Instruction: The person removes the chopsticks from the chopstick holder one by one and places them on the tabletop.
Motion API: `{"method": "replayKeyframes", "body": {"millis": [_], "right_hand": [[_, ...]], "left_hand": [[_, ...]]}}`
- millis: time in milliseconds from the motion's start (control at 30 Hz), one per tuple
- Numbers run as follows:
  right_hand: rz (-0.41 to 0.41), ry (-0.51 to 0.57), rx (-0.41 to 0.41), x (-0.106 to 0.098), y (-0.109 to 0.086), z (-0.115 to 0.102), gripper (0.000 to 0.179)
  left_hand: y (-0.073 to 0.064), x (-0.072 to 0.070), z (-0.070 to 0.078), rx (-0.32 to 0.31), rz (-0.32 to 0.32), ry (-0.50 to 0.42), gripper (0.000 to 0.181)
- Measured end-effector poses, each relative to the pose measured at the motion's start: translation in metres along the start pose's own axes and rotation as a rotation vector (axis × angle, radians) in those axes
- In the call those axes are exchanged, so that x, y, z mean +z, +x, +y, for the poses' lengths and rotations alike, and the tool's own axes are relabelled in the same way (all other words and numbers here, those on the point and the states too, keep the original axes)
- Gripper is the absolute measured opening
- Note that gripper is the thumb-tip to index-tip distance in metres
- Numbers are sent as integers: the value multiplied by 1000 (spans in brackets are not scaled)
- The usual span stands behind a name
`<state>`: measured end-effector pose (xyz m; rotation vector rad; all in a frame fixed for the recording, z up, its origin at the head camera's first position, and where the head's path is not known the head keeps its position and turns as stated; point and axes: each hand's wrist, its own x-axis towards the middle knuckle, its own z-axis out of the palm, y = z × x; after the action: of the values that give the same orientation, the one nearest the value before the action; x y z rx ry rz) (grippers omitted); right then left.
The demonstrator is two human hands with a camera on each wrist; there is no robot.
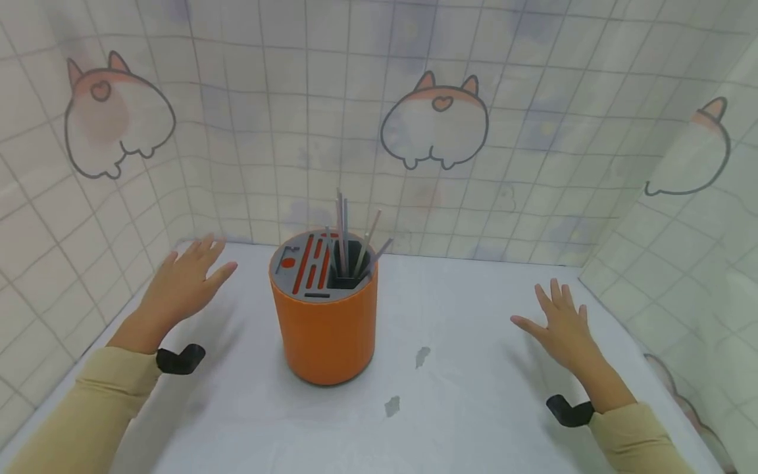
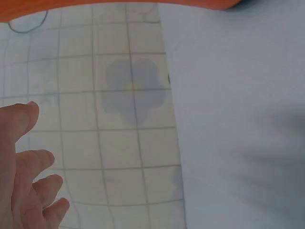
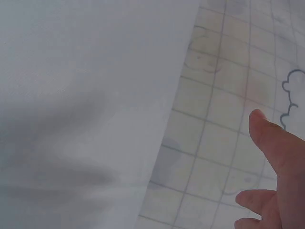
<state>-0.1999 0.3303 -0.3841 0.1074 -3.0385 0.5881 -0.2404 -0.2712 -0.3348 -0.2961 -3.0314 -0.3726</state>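
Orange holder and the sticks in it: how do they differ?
The orange holder is broad and round; the sticks are thin. The holder's side is orange, while the sticks look pale. The holder stands upright, whereas several sticks lean. Neither is being held.

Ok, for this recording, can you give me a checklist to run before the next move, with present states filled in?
1. Left hand free: ok, fingers spread, holding nothing.
2. Right hand free: ok, likewise spread and holding nothing.
3. Holder upright on the table: ok.
4. Sticks in the black compartment: ok, leaning different ways.
5. Holder steadied by a hand: not ok, neither touches it.
6. Exact stick count: cannot tell, they overlap.
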Motion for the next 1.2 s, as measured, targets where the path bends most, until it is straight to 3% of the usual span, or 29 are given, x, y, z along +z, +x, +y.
{"method": "replayKeyframes", "body": {"millis": [500,867,1200], "right_hand": [[-80,42,-111,-11,-3,-57,98],[-56,54,-238,-23,-10,-102,94],[-76,54,-303,-28,-10,-143,94]], "left_hand": [[-9,-33,64,91,15,49,71],[-10,-45,91,114,-13,35,74],[-7,-46,111,171,-25,20,73]]}}
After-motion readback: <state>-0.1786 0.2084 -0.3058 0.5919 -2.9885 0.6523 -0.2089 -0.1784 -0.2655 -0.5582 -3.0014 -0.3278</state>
